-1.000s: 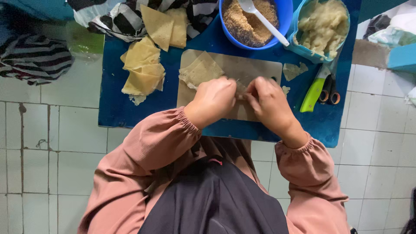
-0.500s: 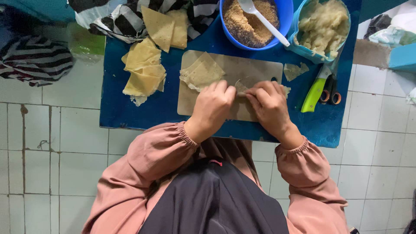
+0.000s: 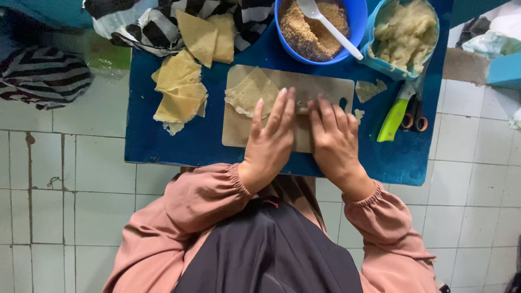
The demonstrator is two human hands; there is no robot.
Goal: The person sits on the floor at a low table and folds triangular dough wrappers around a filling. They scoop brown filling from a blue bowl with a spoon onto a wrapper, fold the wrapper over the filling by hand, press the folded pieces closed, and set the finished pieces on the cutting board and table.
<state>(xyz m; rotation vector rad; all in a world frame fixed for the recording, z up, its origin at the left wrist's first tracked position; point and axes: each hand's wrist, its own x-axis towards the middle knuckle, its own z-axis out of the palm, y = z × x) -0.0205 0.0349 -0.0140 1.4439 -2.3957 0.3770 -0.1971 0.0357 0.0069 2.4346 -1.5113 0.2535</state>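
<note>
Seen from above: left hand [image 3: 269, 144] and right hand [image 3: 334, 138] pressed flat, fingers outstretched, on a wooden cutting board [image 3: 239, 130] atop a blue surface [image 3: 179, 146], beside thin yellow wrappers [image 3: 179, 89], a blue bowl [image 3: 317, 30] of brown crumbs, green-handled scissors [image 3: 399, 111].

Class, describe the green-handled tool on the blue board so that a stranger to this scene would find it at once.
Start at the blue wooden board on the white tiled floor, then move to its right side, past the pale rectangular cutting board under the person's right hand. There, below the light-blue tub of pale mash, lies the knife with the bright green handle. Beside it lie dark orange-ringed scissors; nothing else is green-handled.
</note>
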